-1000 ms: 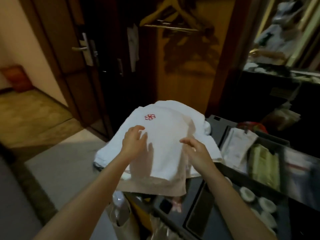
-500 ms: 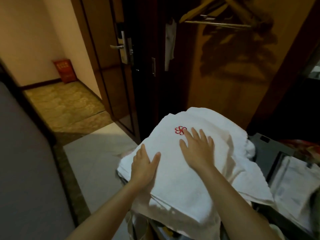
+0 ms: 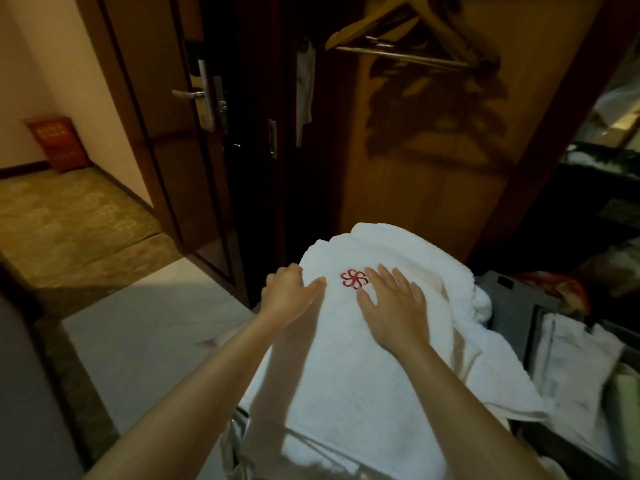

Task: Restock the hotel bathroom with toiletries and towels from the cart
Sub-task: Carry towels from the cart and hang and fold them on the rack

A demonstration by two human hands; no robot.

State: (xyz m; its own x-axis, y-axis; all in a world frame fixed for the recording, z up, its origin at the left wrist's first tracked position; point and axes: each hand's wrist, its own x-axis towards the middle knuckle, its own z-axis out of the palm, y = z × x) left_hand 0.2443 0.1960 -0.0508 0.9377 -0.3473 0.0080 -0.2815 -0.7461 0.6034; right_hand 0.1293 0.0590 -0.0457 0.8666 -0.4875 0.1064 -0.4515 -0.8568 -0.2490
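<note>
Folded towel (image 3: 346, 382) on the cart (image 3: 512, 303), under both hands. Right hand (image 3: 394, 306) flat and released, pressing down, likely to steady. Left hand (image 3: 291, 289) grasps the towel's edge, probably to lift.

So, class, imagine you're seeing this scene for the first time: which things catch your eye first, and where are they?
A folded white terry towel with a red embroidered pinwheel logo glows at the centre against the dim room. The right hand lies flat beside the logo, the left hand at the towel's left edge. Pale wooden coat hangers hang on a rail at the top right.
</note>
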